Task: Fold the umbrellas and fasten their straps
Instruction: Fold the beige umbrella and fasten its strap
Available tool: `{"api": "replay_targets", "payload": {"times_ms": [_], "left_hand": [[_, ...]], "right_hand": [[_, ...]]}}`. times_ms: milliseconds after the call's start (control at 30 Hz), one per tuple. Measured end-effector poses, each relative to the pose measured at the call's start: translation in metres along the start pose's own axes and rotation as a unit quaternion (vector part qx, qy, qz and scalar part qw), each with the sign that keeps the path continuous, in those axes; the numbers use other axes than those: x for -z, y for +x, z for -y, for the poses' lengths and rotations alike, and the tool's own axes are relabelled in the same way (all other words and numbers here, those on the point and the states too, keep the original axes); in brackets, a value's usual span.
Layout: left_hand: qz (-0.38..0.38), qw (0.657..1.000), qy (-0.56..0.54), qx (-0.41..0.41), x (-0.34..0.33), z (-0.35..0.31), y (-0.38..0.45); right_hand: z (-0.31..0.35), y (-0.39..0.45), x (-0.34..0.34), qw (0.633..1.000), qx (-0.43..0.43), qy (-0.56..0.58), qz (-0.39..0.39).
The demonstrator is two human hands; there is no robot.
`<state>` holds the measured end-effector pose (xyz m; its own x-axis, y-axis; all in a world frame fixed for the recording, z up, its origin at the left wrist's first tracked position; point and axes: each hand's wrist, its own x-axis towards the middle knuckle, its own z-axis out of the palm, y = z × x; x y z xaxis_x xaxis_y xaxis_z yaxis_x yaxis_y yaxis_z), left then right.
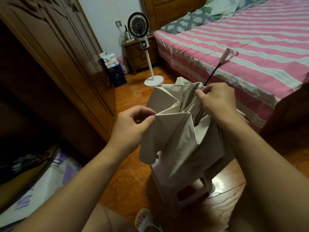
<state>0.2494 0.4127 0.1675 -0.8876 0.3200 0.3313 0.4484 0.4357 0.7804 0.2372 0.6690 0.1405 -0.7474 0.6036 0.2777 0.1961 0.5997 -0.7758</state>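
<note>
A beige umbrella (180,131) hangs collapsed in front of me, its canopy loose in several pleats. Its black shaft (211,76) points up and away toward the bed and ends in a white handle (224,56) with a wrist loop. My left hand (132,124) pinches the edge of one canopy fold between thumb and fingers. My right hand (215,99) grips the gathered fabric near where the shaft comes out. The umbrella's strap is not visible. The canopy's lower part drapes over a pale plastic stool (182,191).
A bed (234,47) with a pink and white striped sheet fills the right side. A white standing fan (147,47) and a wooden nightstand (140,56) stand at the back. A brown wardrobe (50,64) lines the left. Another dark umbrella (30,162) lies at lower left.
</note>
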Motion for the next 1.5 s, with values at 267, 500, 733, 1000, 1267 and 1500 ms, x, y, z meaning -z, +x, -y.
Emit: {"api": "replay_targets", "payload": {"times_ms": [267,500,733,1000,1267,1500], "left_hand": [[0.067,0.996,-0.004,-0.065,0.028,-0.027,-0.009],[-0.119,0.974,0.099,0.167,0.067,0.085,0.006],[0.212,0.916,0.185,0.285,-0.012,0.218,-0.001],[0.327,0.876,0.294,0.198,-0.058,0.272,0.008],[0.36,0.838,0.142,0.384,-0.075,0.219,-0.018],[0.292,0.856,-0.017,0.426,-0.092,0.202,-0.036]], "right_hand": [[0.006,0.008,-0.034,0.969,-0.089,0.23,0.003],[-0.051,-0.01,-0.075,0.887,-0.273,0.35,0.124],[-0.146,-0.036,-0.131,0.877,-0.403,0.143,0.218],[-0.142,-0.023,-0.127,0.891,-0.377,0.077,0.243],[-0.117,-0.105,-0.084,0.873,-0.227,-0.121,0.413],[-0.146,-0.184,-0.143,0.841,0.021,-0.235,0.487]]}}
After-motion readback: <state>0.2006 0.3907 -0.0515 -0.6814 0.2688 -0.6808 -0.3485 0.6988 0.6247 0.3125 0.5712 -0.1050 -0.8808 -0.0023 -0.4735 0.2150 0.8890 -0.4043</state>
